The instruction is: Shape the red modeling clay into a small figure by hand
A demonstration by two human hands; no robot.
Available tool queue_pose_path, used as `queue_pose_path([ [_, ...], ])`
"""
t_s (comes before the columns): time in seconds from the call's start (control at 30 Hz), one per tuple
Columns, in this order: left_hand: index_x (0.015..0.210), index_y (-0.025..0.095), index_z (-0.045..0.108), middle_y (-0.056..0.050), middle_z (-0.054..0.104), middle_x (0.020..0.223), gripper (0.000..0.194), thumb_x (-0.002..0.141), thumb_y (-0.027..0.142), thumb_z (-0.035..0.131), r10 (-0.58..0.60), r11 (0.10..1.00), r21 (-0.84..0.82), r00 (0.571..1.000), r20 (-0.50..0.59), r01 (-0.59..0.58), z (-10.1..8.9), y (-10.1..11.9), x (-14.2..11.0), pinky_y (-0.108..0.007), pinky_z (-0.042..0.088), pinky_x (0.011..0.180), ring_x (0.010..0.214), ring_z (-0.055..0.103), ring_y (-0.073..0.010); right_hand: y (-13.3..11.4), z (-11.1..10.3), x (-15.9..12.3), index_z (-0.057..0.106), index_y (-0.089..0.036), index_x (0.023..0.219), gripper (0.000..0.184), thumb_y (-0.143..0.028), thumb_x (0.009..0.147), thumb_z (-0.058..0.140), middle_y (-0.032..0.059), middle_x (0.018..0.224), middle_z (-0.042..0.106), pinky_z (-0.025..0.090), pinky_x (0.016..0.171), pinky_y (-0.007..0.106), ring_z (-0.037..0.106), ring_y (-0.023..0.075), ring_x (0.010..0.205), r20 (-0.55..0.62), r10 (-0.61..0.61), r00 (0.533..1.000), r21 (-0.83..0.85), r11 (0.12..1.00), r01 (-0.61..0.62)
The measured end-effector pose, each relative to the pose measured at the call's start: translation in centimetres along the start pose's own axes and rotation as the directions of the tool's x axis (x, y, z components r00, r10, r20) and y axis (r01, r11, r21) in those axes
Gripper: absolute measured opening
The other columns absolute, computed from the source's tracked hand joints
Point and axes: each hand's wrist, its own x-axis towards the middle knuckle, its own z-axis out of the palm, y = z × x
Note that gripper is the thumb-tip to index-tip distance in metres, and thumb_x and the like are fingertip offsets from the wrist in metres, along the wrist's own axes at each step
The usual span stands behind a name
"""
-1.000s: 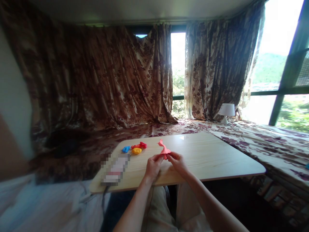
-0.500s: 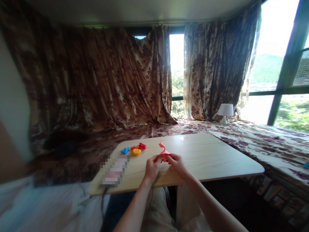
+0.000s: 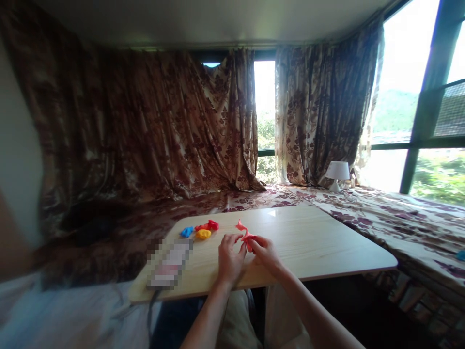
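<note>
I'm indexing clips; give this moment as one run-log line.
right hand: fingers pinch pink piece | left hand: fingers parted beside it, contact unclear | table: blue piece, yellow piece, red piece | lamp: beyond table

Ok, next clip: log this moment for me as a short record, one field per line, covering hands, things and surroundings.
Right hand: pinching the pink piece
Left hand: thumb and fingers apart beside the pink piece; contact unclear
Surface: pale wooden table
Left of hands: blue lump, yellow lump, red lump
Near table's left edge: pixelated object, not identifiable
Background: white lamp, patterned curtains
</note>
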Motion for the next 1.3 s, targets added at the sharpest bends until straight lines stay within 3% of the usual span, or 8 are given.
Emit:
queue_pose_path([
  [0.17,0.087,0.019,0.064,-0.005,0.064,0.088,0.016,0.073,0.015,0.058,0.084,0.982,0.169,0.996,0.003,-0.084,-0.1,0.1,0.0,-0.039,0.044,0.083,0.087,0.057,-0.0208,-0.1,0.1,-0.1,0.066,-0.013,0.065,0.026,-0.033,0.076,0.053,-0.0008,0.056,0.056,0.038,0.054,0.023,0.049,0.0115,0.055,0.026,-0.018,1.0,-0.016,1.0,0.018],
  [0.57,0.089,0.019,0.066,-0.006,0.067,0.089,0.019,0.072,0.015,0.06,0.164,0.936,0.306,0.984,0.065,-0.176,-0.3,0.3,0.0,-0.04,0.041,0.083,0.085,0.057,-0.0212,0.0,0.0,-0.1,0.062,-0.014,0.06,0.023,-0.028,0.074,0.052,-0.0018,0.054,0.055,0.036,0.053,0.022,0.047,0.0111,0.054,0.029,0.005,1.0,-0.042,0.999,-0.004],
  [0.9,0.083,0.02,0.067,-0.005,0.067,0.083,0.014,0.075,0.016,0.056,0.158,0.942,0.295,0.987,0.045,-0.164,-0.4,-0.3,0.1,-0.039,0.041,0.082,0.081,0.058,-0.0204,-0.1,0.1,-0.1,0.06,-0.015,0.058,0.029,-0.031,0.079,0.05,-0.0036,0.052,0.05,0.033,0.051,0.021,0.044,0.0097,0.051,0.042,-0.019,0.999,-0.041,0.999,0.02],
  [1.1,0.09,0.019,0.065,-0.006,0.066,0.085,0.017,0.078,0.015,0.053,0.215,0.922,0.304,0.971,0.107,-0.238,-0.6,0.3,0.1,-0.038,0.041,0.081,0.082,0.057,-0.0205,0.8,0.3,0.1,0.064,-0.013,0.069,0.028,-0.039,0.078,0.055,-0.0016,0.059,0.055,0.036,0.054,0.022,0.047,0.0112,0.057,0.04,-0.032,0.999,-0.006,0.999,0.032],
  [1.3,0.092,0.02,0.065,-0.006,0.065,0.086,0.019,0.078,0.013,0.053,0.221,0.903,0.341,0.964,0.148,-0.259,-0.6,0.6,0.1,-0.039,0.041,0.082,0.083,0.055,-0.0207,1.1,0.4,0.1,0.056,-0.015,0.06,0.029,-0.037,0.077,0.051,-0.0032,0.053,0.049,0.033,0.051,0.022,0.043,0.0102,0.052,0.026,-0.004,1.0,-0.01,1.0,0.004],
])
